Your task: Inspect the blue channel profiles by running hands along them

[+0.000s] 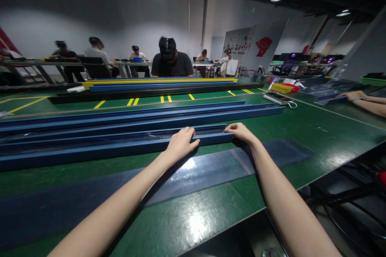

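Note:
A long blue plastic channel point(99, 151) lies across the table in front of me, its right end near the middle of the view. My left hand point(181, 144) rests over the channel's near wall, fingers curled into the trough and thumb on the near side. At the right end, my right hand point(240, 132) has its fingertips pinched together on the channel's end; exactly what lies between them is partly hidden. A clear, bluish plastic strip point(208, 170) lies flat on the table beneath my forearms.
More blue channels point(211, 115) lie parallel just beyond. Farther back are black point(126, 94) and yellow strips point(187, 81) on the green table point(316, 128). A phone-like device point(279, 99) with a white cable sits at right. Another person's hands point(356, 96) work at far right; a person point(171, 62) sits opposite.

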`<state>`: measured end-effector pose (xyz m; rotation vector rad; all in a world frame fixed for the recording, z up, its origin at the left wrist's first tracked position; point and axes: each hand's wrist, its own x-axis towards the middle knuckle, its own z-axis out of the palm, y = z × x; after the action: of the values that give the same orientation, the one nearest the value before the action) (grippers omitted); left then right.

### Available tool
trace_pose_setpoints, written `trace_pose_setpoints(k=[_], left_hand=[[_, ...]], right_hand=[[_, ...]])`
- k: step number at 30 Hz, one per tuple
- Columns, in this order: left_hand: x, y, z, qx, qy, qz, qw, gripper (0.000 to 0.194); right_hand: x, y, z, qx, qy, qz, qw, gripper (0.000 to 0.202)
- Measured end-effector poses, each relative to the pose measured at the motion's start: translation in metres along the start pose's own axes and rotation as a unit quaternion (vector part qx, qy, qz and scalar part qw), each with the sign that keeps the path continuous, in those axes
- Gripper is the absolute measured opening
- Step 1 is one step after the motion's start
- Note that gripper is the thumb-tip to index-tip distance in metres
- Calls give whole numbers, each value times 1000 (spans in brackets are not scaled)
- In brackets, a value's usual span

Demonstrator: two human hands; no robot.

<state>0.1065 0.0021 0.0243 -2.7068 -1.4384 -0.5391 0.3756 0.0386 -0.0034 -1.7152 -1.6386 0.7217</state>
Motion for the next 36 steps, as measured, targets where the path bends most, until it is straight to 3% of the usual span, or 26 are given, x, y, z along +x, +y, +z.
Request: trace_pose_setpoints(k=[12, 36], left_hand=[[6, -11, 6, -106, 28, -6, 994, 19], [-5, -3, 7, 39, 53, 25, 997, 21]], right_hand=[[2, 3, 0, -6, 1, -3, 1000, 18], [9, 10, -1, 27, 23, 20, 999, 16]])
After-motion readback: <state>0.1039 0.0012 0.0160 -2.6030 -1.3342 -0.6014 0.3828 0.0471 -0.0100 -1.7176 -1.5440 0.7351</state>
